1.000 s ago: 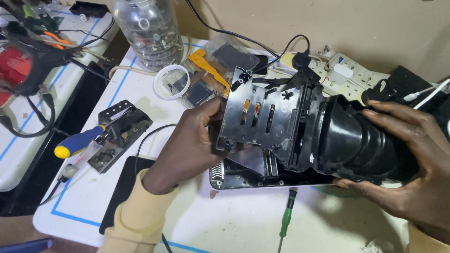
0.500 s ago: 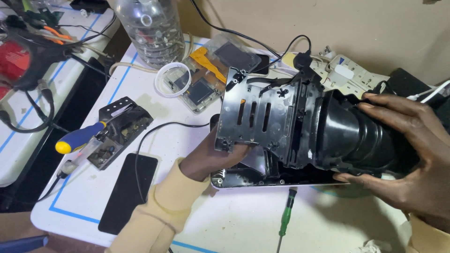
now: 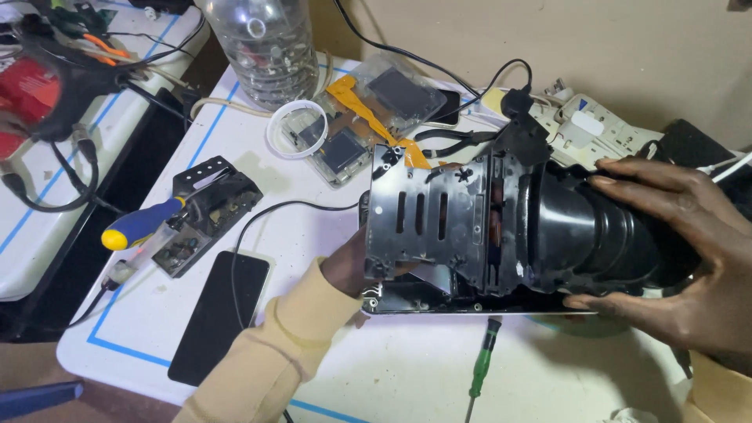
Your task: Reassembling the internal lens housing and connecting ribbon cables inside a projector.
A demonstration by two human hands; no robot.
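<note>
At the middle of the white table (image 3: 407,376), a black optical assembly (image 3: 501,227) lies on its side over a flat base plate, its slotted metal housing to the left and a ribbed funnel-shaped lens hood to the right. Right hand (image 3: 689,258) wraps the hood, fingers spread wide over its far side and thumb along its near edge. Left hand (image 3: 348,262), in a tan sleeve, reaches under the slotted housing; its fingers are hidden there, so their grip cannot be told. Near the base plate lies a green screwdriver (image 3: 479,374). To the left rest a black phone (image 3: 221,316), a yellow-and-blue screwdriver (image 3: 141,225) and a small black bracket (image 3: 207,210). Farther off stand a clear plastic bottle (image 3: 266,47), a white ring (image 3: 298,129) and a white power strip (image 3: 587,129).
</note>
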